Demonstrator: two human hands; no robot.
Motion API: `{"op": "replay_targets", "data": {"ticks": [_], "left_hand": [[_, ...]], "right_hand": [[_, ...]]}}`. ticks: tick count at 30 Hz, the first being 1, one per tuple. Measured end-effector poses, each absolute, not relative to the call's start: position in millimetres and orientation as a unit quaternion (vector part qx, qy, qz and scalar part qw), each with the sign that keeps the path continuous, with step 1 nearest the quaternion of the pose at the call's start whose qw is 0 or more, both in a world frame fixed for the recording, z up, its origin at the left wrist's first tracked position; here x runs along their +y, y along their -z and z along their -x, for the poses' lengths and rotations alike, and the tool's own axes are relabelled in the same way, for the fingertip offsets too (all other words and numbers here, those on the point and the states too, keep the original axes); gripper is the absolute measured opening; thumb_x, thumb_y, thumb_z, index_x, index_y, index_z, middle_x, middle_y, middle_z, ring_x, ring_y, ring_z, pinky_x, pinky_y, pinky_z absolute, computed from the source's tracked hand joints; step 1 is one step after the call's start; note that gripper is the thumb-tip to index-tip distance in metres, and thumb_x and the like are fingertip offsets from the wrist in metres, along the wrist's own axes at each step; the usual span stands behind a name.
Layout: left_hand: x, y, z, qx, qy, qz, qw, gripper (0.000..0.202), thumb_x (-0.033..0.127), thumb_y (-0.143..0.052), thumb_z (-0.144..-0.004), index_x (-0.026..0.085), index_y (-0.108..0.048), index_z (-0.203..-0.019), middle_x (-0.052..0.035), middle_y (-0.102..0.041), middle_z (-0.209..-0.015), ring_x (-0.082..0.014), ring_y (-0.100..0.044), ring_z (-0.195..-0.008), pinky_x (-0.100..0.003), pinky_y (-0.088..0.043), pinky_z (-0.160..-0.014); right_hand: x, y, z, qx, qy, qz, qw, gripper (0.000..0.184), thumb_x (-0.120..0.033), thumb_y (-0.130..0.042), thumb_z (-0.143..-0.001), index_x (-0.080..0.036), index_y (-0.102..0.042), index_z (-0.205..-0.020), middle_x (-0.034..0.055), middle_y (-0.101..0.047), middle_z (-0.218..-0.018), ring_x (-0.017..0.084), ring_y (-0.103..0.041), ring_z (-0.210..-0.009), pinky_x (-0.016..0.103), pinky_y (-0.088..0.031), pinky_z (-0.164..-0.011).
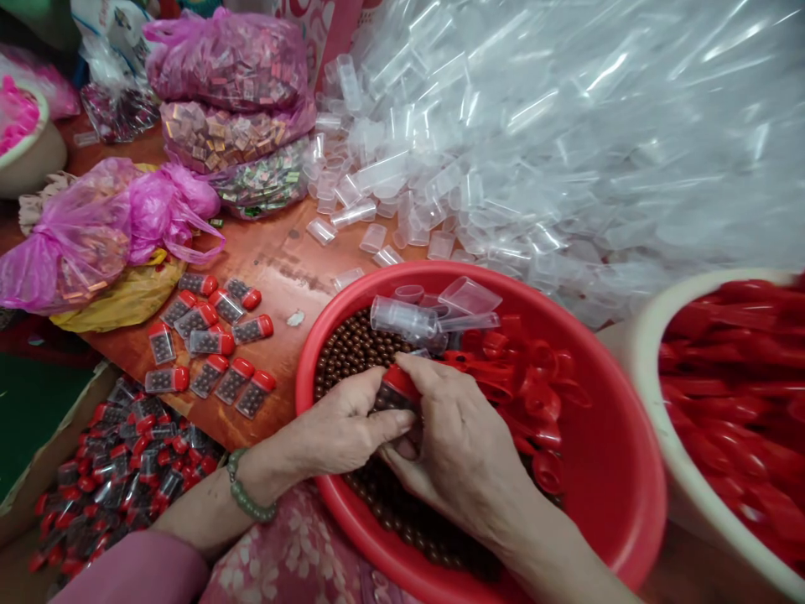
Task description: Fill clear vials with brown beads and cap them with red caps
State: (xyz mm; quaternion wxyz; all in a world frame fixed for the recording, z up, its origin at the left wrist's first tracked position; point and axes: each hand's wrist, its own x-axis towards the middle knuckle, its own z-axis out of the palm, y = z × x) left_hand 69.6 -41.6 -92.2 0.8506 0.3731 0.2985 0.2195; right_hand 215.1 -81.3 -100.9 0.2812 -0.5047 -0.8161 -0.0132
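Observation:
Over the red basin [629, 503], my left hand [352, 419] and my right hand [456, 436] are closed together around a small clear container with a red cap [400, 382]. Dark beads show through its wall, and my fingers hide much of it. Brown beads [355, 348] fill the left and near part of the basin. Behind my hands, several empty clear containers [402, 319] lie on the beads. Red plastic caps [541, 403] are heaped at the basin's right side.
Filled red-capped containers [210, 342] lie on the table [270, 252] at left; many more fill a cardboard box [50, 445] below. Clear empty containers [534, 151] form a large pile behind. Pink bags [232, 67] stand back left. A cream tub [647, 352] of red parts is at right.

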Motion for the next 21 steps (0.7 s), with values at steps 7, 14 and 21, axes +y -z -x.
{"op": "replay_targets", "data": {"ticks": [7,14,21], "left_hand": [[-42.0,93.9,-67.4,0.256,-0.214,-0.375,0.865,0.042,0.044,-0.074,-0.075,0.014,-0.055,-0.098,0.0022,-0.055,-0.074,-0.0084,-0.052,-0.065,-0.022,-0.043,-0.062],[-39.2,94.3,-64.5,0.254,-0.243,-0.382,0.855,0.043,0.048,-0.073,-0.075,0.014,-0.053,-0.090,0.0013,-0.057,-0.073,-0.0090,-0.055,-0.066,-0.023,-0.044,-0.065],[-37.5,86.7,-65.1,0.310,-0.271,-0.423,0.807,0.037,0.042,-0.076,-0.072,0.013,-0.057,-0.084,0.0013,-0.057,-0.073,-0.0085,-0.053,-0.068,-0.024,-0.042,-0.070]], "right_hand": [[-80.8,98.9,-213.3,-0.820,0.039,0.484,0.304,0.064,-0.027,-0.057,-0.079,-0.007,-0.038,-0.136,0.0209,-0.060,-0.109,0.031,-0.061,-0.096,0.046,-0.055,-0.075],[-75.0,88.9,-214.8,-0.813,-0.082,0.483,0.315,0.061,-0.022,-0.059,-0.082,-0.015,-0.036,-0.137,0.0163,-0.060,-0.108,0.028,-0.063,-0.097,0.042,-0.058,-0.075],[-74.5,75.6,-225.1,-0.710,-0.260,0.505,0.416,0.033,-0.027,-0.054,-0.094,-0.025,-0.059,-0.126,0.0067,-0.068,-0.117,0.021,-0.067,-0.104,0.035,-0.058,-0.087]]}}
